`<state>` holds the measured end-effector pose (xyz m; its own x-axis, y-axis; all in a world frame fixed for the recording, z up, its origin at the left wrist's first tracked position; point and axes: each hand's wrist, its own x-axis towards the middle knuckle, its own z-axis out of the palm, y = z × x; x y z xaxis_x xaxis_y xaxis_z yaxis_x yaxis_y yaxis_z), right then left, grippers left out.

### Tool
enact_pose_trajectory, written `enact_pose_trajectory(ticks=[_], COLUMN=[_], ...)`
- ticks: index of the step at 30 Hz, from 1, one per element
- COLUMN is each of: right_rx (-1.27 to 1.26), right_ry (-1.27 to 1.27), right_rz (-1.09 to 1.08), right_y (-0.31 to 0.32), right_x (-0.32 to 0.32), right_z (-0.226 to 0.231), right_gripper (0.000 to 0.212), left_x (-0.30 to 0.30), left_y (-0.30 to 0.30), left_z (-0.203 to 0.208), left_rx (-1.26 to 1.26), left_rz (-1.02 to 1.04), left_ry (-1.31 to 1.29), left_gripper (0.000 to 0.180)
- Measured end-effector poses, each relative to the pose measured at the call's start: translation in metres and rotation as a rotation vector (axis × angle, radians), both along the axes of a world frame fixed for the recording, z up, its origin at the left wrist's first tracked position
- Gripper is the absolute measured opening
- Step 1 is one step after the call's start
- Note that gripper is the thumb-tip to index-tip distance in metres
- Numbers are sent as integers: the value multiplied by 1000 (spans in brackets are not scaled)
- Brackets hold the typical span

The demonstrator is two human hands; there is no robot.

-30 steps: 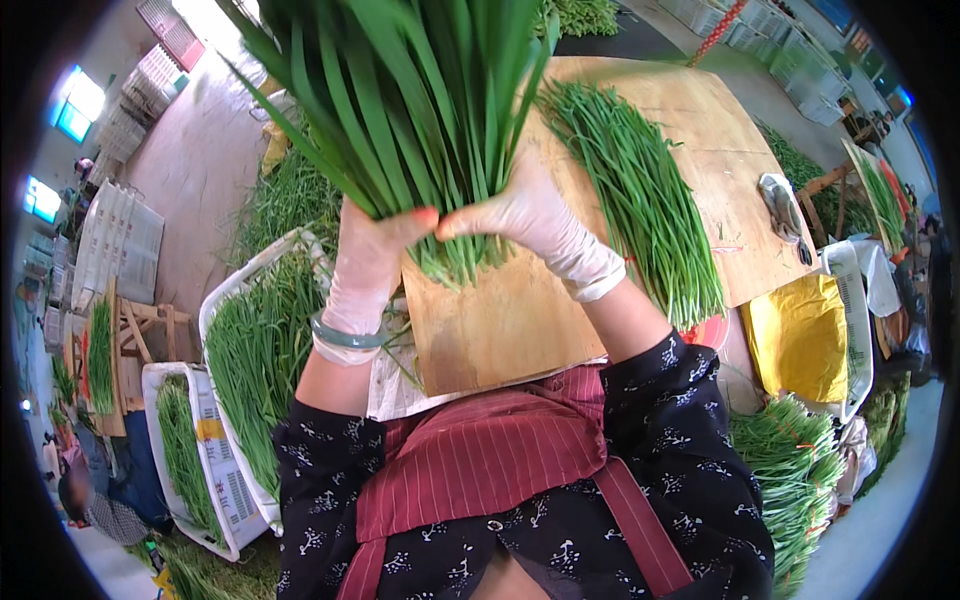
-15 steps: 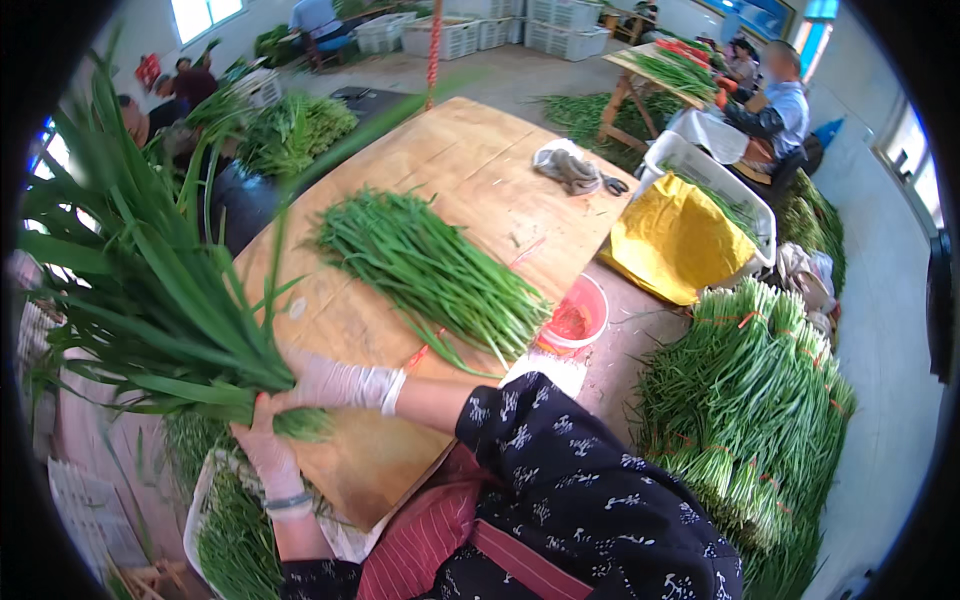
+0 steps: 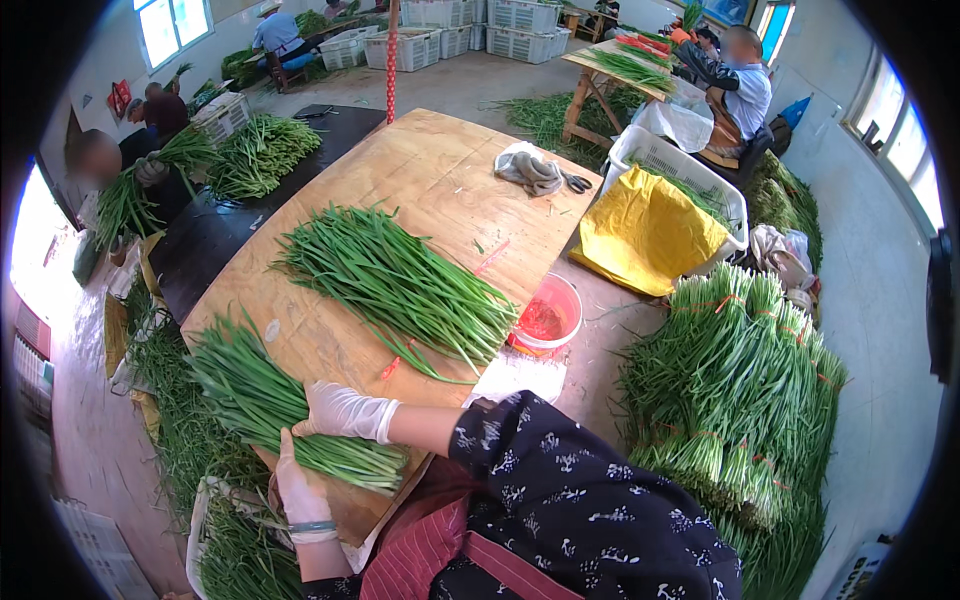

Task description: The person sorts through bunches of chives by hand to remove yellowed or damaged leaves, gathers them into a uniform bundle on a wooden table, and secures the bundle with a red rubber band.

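Observation:
A loose bunch of green garlic chives (image 3: 245, 385) lies at the near left corner of the wooden table (image 3: 440, 150), its cut stems toward me. My right hand (image 3: 345, 412), in a thin white glove, grips it from above. From the near side my left hand (image 3: 300, 485), also gloved and with a bracelet at the wrist, closes round it; some of its fingers are hidden. Beyond them rests a larger pile of chives (image 3: 400, 285), leaves to the far left and stems to the near right. A red tie (image 3: 390, 368) pokes out from under that pile.
Grey gloves (image 3: 535, 175) and scissors (image 3: 578, 183) lie at the table's far right. A pink bucket (image 3: 575, 305) and tied chive bundles (image 3: 730, 380) stand right. A yellow sack (image 3: 650, 230) drapes over a white crate (image 3: 738, 235). Other people work nearby.
The chive bunch, upright and leaning left before, now lies down on the table's near left corner. Both hands keep hold of it and have moved slightly downward. The view has shifted a little.

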<state>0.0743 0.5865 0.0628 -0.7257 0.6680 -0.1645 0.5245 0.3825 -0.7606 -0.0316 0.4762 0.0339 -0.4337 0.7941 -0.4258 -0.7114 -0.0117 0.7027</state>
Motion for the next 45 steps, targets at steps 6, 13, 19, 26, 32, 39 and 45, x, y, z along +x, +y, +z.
enact_pose_trajectory(ticks=[6,13,19,26,32,39,45], right_rx=[12,1,-117,50,-152,-673,-978], right_ry=[41,-1,140,246,457,940,1078], right_rz=[-151,72,125,-35,-166,-90,-277], right_y=[9,-34,-29,8,66,125,138], right_x=[32,15,38,100,179,234,256], right_z=[19,16,18,71,111,87,57], right_gripper=[94,108,107,104,91,51,33], left_x=[-7,-7,18,84,129,158,142], left_y=[0,-1,6,54,129,200,244], left_z=[14,11,29,103,141,152,159], left_rx=[14,76,76,260,369,255,236], left_rz=[-124,-156,-157,-231,-499,-933,-1043], left_ry=[-54,-63,13,81,-37,531,1220], left_gripper=[38,43,40,40,40,42,46])
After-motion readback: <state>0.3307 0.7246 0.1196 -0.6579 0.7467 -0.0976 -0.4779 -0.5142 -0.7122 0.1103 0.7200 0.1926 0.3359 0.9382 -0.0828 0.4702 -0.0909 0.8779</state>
